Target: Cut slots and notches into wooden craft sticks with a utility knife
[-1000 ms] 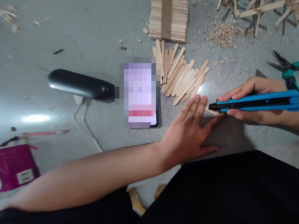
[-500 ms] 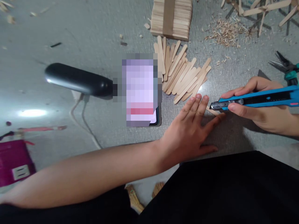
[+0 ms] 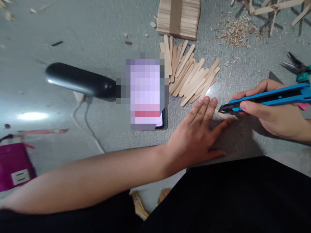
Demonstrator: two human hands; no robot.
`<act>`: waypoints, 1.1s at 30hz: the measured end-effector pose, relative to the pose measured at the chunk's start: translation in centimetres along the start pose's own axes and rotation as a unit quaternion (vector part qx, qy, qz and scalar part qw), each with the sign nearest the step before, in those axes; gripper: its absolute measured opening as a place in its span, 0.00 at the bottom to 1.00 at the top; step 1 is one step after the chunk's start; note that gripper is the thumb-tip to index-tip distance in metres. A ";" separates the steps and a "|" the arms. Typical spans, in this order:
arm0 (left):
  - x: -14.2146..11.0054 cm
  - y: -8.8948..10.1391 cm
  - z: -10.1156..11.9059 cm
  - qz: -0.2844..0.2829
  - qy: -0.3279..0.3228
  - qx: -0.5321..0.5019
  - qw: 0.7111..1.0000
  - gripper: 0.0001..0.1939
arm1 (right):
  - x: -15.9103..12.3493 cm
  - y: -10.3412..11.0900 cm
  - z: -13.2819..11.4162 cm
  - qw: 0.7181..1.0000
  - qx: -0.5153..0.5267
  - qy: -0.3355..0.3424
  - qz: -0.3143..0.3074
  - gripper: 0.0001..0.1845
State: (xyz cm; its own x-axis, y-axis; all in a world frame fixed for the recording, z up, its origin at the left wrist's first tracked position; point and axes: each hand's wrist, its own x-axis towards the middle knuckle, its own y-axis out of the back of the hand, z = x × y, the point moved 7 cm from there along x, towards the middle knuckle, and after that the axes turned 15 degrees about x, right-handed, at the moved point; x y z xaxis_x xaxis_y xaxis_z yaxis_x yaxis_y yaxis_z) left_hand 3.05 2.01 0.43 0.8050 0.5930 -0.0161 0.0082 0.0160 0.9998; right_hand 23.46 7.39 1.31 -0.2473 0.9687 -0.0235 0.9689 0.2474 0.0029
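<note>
My left hand lies flat on the grey floor with fingers stretched out, pressing a wooden craft stick whose end shows between the fingertips. My right hand is closed round a blue utility knife, its dark tip pointing left and resting just above the stick's exposed end. A loose pile of craft sticks lies just beyond my left fingertips.
A banded bundle of sticks stands at the top. Wood shavings, a stick structure and teal pliers lie at the right. A phone, black lamp, cable and magenta box sit left.
The knife has tilted, its rear end rising and its tip dropping nearer the stick. My left hand has stayed flat in place.
</note>
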 end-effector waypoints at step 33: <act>-0.3 -0.3 0.0 0.020 0.005 0.003 1.000 0.58 | -1.7 -1.3 -1.8 0.978 -0.146 0.115 -0.097 0.18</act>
State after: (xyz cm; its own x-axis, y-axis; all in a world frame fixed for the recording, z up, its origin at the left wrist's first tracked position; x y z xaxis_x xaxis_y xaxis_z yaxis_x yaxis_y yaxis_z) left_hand 2.76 1.83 0.10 0.7994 0.6004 0.0236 -0.0197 -0.0131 0.9997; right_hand 22.58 5.45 3.16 -0.4543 0.8740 0.1725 0.8680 0.3908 0.3062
